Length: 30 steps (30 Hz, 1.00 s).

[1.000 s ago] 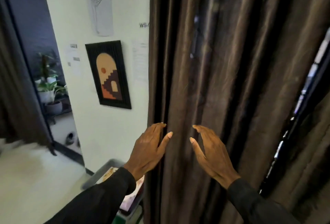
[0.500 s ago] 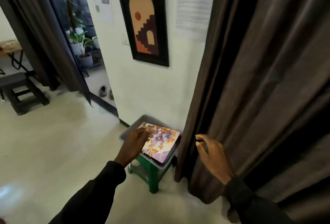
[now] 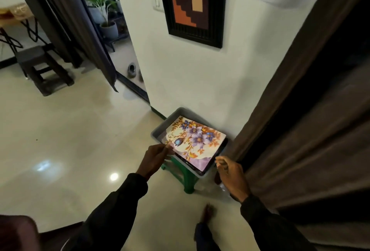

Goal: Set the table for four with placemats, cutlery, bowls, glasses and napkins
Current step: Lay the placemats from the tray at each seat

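Observation:
A stack of floral placemats [image 3: 197, 142], white with purple flowers and gold leaves, lies in a grey plastic tub [image 3: 160, 129] on a green stool [image 3: 187, 178] against the white wall. My left hand [image 3: 155, 158] reaches the near left corner of the top placemat, fingertips touching its edge; whether it pinches the mat is unclear. My right hand [image 3: 232, 172] hovers just off the tub's near right corner, fingers loosely spread and holding nothing.
A brown curtain [image 3: 312, 130] hangs right of the tub. A framed picture [image 3: 194, 4] is on the wall above. A dark stool [image 3: 43, 68] and a wooden table [image 3: 14, 15] stand far left, potted plants [image 3: 102, 8] in the doorway. My foot [image 3: 207, 213] is on the shiny floor.
My view has dropped from the curtain to the tub. Both hands left the curtain and moved down to the tub; the left hand now touches the placemat's corner.

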Tool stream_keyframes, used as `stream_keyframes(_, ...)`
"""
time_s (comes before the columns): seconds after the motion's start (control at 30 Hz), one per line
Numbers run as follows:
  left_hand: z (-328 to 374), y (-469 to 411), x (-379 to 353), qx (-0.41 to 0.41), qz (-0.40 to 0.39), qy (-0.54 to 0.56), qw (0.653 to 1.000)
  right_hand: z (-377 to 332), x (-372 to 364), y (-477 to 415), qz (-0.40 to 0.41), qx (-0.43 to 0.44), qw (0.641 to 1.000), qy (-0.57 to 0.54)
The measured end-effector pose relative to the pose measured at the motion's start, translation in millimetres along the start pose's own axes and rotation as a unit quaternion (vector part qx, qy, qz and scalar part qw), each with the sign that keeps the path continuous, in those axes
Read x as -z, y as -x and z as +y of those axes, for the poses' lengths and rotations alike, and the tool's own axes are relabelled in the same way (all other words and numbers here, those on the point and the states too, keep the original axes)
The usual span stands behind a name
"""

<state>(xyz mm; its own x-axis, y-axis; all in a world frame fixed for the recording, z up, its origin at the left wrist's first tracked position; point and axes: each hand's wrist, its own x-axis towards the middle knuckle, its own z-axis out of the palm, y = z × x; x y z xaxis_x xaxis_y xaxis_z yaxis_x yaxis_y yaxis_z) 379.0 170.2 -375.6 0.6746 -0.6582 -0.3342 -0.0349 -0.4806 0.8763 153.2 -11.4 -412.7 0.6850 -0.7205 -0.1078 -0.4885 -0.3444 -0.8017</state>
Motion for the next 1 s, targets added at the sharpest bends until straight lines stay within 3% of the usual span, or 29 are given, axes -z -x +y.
stream_keyframes(0.27, -23.9, -84.5, -6.4, 0.107, 0.017, 0.018, 0.994, 32.6, -54.2, -84.8, -0.036, -0.093, 0.991, -0.084)
stream_keyframes(0.53, -54.6, -146.4, -18.1, 0.163, -0.008, 0.009, 0.987, 71.9, -81.8, -132.4, -0.067, -0.173, 0.976, -0.115)
stream_keyframes(0.87, -95.8, -241.8, 11.2, 0.187, -0.096, -0.053, 0.976, 70.5, -125.7, -165.2, -0.019, -0.26, 0.963, -0.074)
stream_keyframes(1.0, -115.1, -294.7, 33.2, 0.181, -0.144, -0.105, 0.967, 68.6, -154.4, -173.0, 0.046, -0.329, 0.939, -0.092)
